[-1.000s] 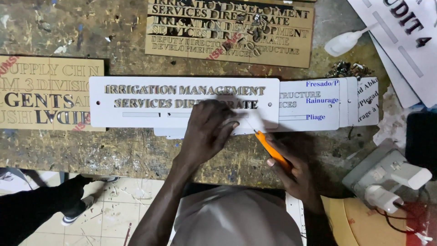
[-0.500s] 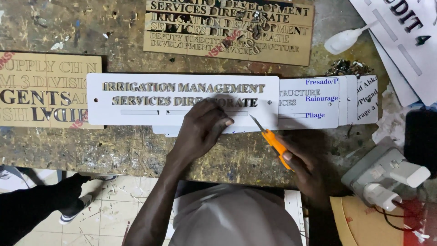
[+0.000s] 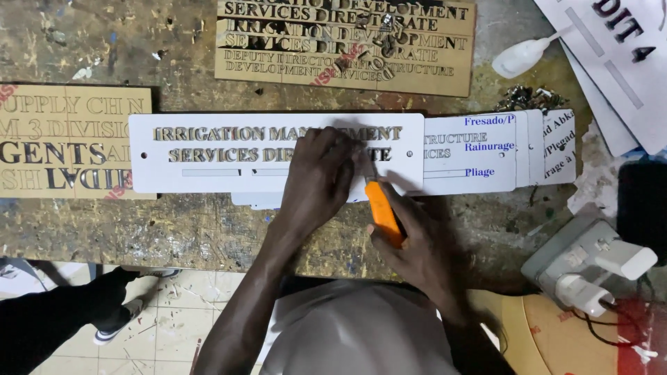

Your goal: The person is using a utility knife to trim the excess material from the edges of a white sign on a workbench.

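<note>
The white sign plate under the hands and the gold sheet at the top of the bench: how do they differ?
The white sign plate carries raised gold letters; the gold sheet shows dark cut-out letter shapes. The left hand presses on the plate and the right hand holds an orange knife to it; the sheet lies untouched. Both are flat, lettered rectangles.

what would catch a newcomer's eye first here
First, the long white sign plate with gold cut-out letters, lying across the middle of the scarred wooden workbench. The left hand presses flat on its right half, while the right hand holds a bright orange utility knife with its tip at the plate's lower edge. Behind, a gold lettering sheet lies at the top, another gold sheet at the left.
</note>
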